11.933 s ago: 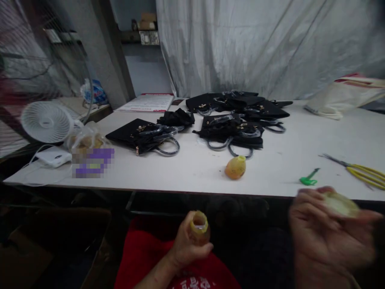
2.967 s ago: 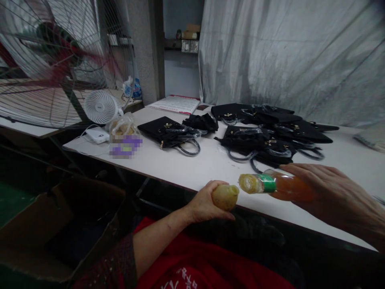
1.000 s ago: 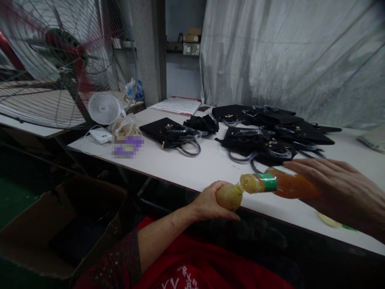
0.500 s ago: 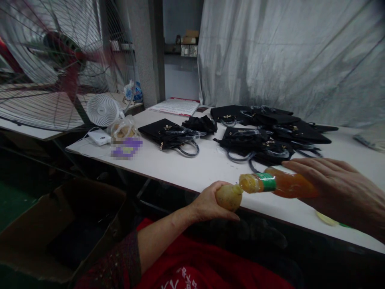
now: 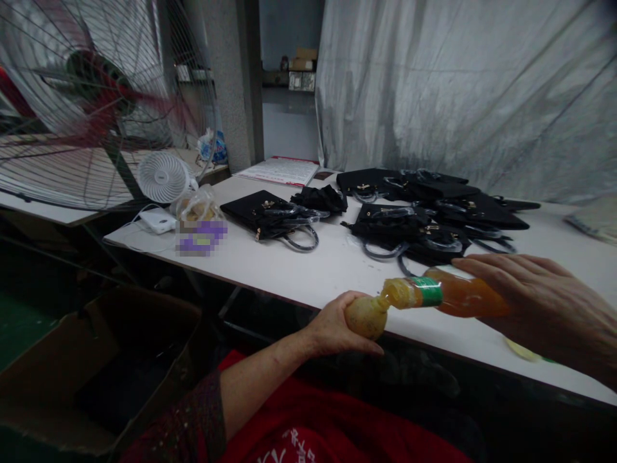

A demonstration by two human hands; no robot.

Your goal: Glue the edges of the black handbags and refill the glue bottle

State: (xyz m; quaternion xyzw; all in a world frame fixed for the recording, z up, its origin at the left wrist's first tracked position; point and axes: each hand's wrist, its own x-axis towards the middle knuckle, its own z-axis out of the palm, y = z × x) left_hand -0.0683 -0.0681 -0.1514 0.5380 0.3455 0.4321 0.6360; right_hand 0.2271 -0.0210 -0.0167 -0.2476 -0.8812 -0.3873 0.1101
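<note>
My left hand (image 5: 337,326) is closed around a small, round, yellowish squeeze bottle (image 5: 366,318) with a narrow neck, held just off the table's front edge. In my right hand (image 5: 535,302) is a clear plastic drink bottle (image 5: 465,296) with a green label band and orange-yellow liquid inside. It lies almost level, its mouth pointing left at the neck of the round bottle. Yellowish liquid shows where the two openings meet. The fingertips of my right hand are partly hidden behind the drink bottle.
Several black handbags (image 5: 405,222) lie on the white table (image 5: 241,263). A large caged fan (image 5: 96,90), a small white fan (image 5: 164,177) and a white device (image 5: 158,220) stand at the left. Below is an open cardboard box (image 5: 43,360). A grey curtain (image 5: 434,83) hangs behind.
The yellowish liquid now bridges the drink bottle's mouth and the round bottle's neck more visibly. Both hands keep nearly the same place. The large fan's blades have turned.
</note>
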